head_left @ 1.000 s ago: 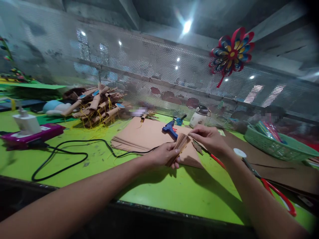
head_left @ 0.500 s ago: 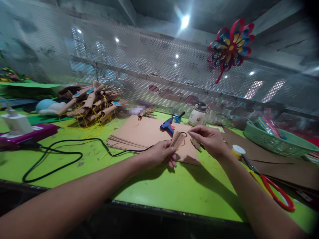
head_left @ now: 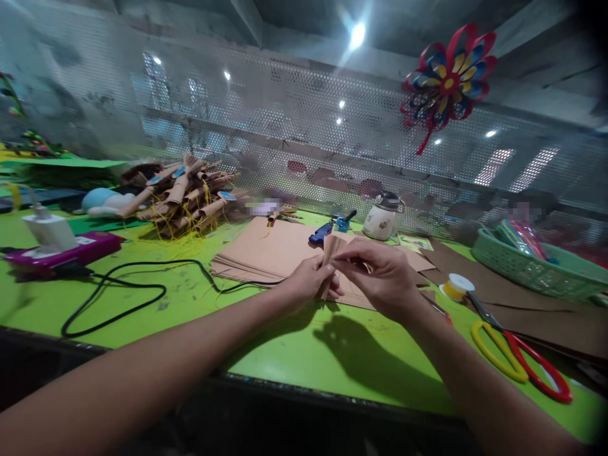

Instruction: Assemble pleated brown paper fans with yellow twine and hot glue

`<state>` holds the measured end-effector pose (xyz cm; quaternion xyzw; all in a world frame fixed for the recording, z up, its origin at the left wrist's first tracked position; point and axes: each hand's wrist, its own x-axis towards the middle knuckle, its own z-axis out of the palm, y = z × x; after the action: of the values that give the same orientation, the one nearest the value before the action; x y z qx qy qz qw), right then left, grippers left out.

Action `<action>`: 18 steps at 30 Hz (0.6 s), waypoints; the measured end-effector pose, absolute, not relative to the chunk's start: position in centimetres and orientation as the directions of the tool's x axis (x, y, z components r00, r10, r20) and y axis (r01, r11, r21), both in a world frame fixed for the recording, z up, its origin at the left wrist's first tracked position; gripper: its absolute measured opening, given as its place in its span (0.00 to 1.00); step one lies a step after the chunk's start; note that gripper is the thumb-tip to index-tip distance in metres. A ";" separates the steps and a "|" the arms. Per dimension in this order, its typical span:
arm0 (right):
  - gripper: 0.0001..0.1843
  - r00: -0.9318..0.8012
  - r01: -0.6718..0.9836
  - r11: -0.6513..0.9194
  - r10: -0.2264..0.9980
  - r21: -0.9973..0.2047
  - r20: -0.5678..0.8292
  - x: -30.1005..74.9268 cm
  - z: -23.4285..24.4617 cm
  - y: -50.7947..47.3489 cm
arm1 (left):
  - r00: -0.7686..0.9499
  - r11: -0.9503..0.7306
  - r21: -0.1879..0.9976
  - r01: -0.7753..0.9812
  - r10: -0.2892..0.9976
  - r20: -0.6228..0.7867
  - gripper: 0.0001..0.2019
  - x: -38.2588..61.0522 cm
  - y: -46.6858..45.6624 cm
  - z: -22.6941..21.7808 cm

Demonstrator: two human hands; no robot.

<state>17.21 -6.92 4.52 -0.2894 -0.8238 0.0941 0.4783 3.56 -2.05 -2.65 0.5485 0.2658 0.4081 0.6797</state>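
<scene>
A narrow pleated strip of brown paper [head_left: 331,248] stands upright in my left hand [head_left: 311,278], whose thumb and fingers close round its lower part. Against the strip's right edge, near the upper half, my right hand [head_left: 380,272] pinches with thumb and forefinger; the fingertips partly cover the paper. Behind and below both hands lies a stack of flat brown paper sheets [head_left: 266,247]. A blue glue gun [head_left: 320,233] rests on that stack, half hidden behind the strip. Its black cord [head_left: 190,261] appears to run left across the green table.
Scissors [head_left: 522,361] with red and yellow handles and a spool of yellow thread [head_left: 456,286] lie right. Beyond are a green basket [head_left: 536,269] and a white bottle [head_left: 380,218]. A pile of rolled paper pieces [head_left: 185,199] and a purple power strip [head_left: 90,250] are left.
My right hand has moved left from beside the pleated paper onto its edge. My left hand keeps its hold, and the strip now stands more upright. The view has shifted slightly.
</scene>
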 end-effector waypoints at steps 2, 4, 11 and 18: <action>0.06 -0.361 0.469 0.812 0.534 -0.346 0.765 17.3 4.0 -5.9 | 0.548 0.013 0.977 -0.215 0.829 0.110 0.09 3.9 -2.5 -2.7; 0.06 -0.352 0.544 0.790 0.521 -0.283 0.778 17.6 3.6 -5.1 | 0.575 -0.027 0.983 -0.182 0.808 0.129 0.13 4.1 -2.9 -2.6; 0.06 -0.287 0.614 0.755 0.485 -0.231 0.826 18.1 4.6 -5.1 | 0.420 0.020 0.978 -0.207 0.905 0.070 0.07 4.2 -2.6 -1.7; 0.06 -0.260 0.580 0.772 0.478 -0.260 0.839 18.9 4.6 -4.1 | 0.455 0.141 0.979 -0.150 0.889 -0.059 0.05 6.3 -2.8 -0.5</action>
<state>18.90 -4.09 4.60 -0.3337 -0.7922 -0.0501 0.5085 6.26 -2.84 -0.53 0.5282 0.3498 0.3877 0.6696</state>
